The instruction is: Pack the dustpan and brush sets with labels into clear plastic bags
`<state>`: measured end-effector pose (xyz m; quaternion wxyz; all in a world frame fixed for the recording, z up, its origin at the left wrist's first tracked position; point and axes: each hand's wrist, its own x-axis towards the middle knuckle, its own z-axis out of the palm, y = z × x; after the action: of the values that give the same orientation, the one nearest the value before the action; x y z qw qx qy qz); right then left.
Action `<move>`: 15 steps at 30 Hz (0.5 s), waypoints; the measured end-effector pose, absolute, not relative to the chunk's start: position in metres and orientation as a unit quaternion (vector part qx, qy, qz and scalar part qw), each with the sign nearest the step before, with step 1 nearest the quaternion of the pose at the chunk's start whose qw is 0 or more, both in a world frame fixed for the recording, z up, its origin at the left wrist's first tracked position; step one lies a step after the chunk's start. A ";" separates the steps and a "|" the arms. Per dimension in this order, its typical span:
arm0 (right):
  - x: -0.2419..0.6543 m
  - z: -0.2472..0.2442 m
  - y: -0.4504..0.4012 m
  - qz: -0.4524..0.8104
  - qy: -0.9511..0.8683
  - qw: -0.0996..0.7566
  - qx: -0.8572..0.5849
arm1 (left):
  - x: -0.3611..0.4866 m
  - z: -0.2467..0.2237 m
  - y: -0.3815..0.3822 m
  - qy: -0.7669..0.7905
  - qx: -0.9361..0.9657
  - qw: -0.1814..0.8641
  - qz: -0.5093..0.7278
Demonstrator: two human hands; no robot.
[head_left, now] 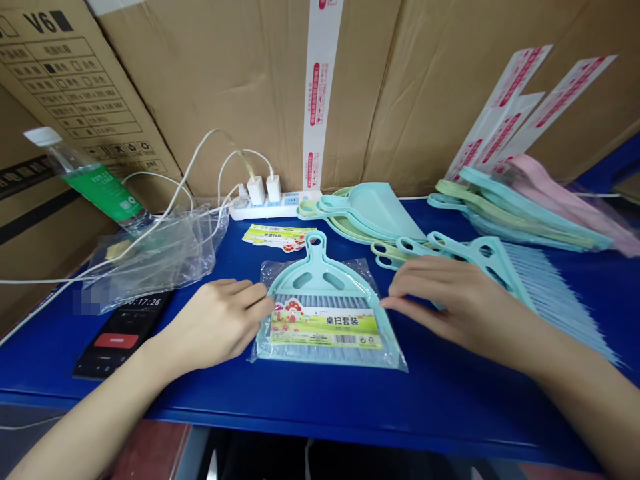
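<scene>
A light-blue dustpan and brush set [320, 277] lies flat in a clear plastic bag [367, 270] in front of me, its handle ring sticking out of the top. Across the bristles sits a green and yellow label card [325, 327] with a mushroom picture. My left hand [225, 320] is closed at the bag's left edge, thumb and fingers pinched together. On the opposite side my right hand [445, 300] pinches the bag's right edge; the fingertips partly hide the grip. Behind the right hand lie several loose brushes [510, 267] with pale-blue bristles.
Dustpans [380, 207] are stacked behind the set, beside label cards [280, 235]. Packed sets [530, 207] are piled at right. At left are plastic bags [165, 260], a phone [125, 333] and a bottle [100, 187]. A power strip [295, 200] stands against cardboard boxes [240, 80].
</scene>
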<state>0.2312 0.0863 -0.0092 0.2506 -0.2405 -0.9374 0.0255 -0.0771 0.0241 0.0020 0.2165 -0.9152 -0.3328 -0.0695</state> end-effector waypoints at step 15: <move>0.237 -0.023 0.099 -0.023 -0.924 0.184 -0.336 | -0.081 -0.003 0.030 -0.373 -0.875 0.307 -0.022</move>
<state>0.2369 0.0986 -0.0234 0.1838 -0.3357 -0.9236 -0.0230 -0.0809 0.0296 -0.0027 0.3075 -0.8752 -0.3729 -0.0222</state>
